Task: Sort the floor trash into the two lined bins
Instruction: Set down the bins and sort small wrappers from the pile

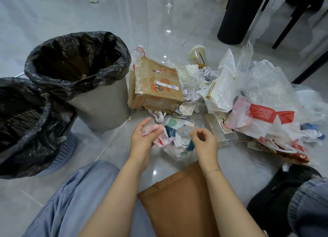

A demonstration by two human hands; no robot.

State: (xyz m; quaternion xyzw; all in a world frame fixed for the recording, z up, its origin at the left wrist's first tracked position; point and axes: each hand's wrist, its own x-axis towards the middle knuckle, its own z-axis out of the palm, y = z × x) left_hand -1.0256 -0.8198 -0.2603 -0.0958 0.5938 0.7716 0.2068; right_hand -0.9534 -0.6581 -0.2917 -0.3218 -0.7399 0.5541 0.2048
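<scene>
Both hands — left [142,139], right [204,141] — pinching crinkled clear plastic bag [175,139] of scraps

L hand [142,139] & R hand [204,141] both pinch clear plastic bag [177,139] of paper scraps above floor, near grey bin [99,101].

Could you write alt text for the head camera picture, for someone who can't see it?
A seated person's left hand and right hand hold a clear bag of scraps over a littered floor, with a taped cardboard box and two black-lined bins nearby.
</scene>
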